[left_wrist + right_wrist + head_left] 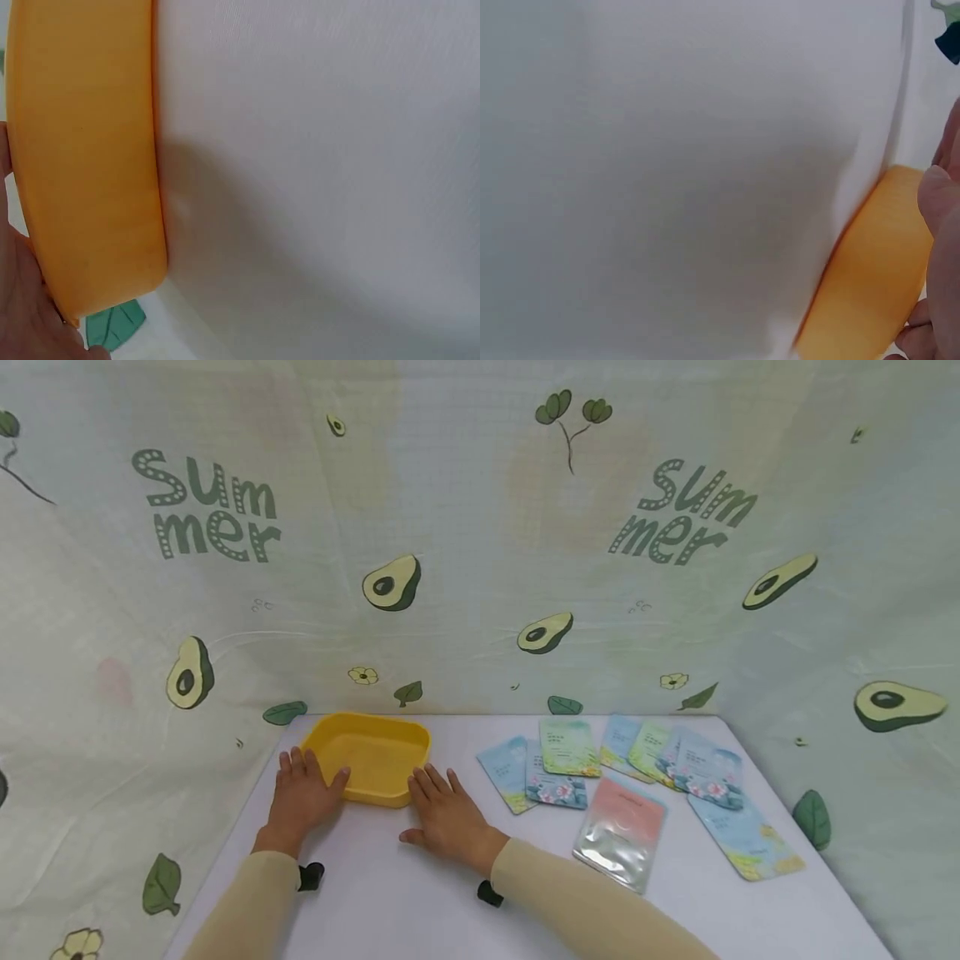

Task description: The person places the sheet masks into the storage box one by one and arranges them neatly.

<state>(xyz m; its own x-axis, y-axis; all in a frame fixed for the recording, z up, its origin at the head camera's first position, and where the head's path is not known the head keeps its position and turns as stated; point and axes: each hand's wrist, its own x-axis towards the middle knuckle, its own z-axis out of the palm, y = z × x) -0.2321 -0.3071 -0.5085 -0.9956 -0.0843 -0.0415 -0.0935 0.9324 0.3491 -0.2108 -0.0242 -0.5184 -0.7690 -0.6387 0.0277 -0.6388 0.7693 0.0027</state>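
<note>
A yellow plastic tray point(367, 766) with low walls sits at the back left of the white table, nothing inside it. Against its left front corner rests my left hand point(303, 797), fingers straight along the left side and thumb at the front rim. My right hand point(448, 818) lies at the right front corner, its straight fingertips touching the tray and its thumb spread away. The left wrist view shows the tray's outer wall point(82, 157) with the left hand point(30, 300) at the rim. In the right wrist view, the right hand point(943, 247) is beside the wall point(870, 270).
Several flat printed sachets lie right of the tray, including a green one point(570, 746) and a blue one point(742, 839). A pink and silver sachet point(621, 831) lies closer to the front. A patterned cloth point(465, 527) hangs behind the table point(390, 910).
</note>
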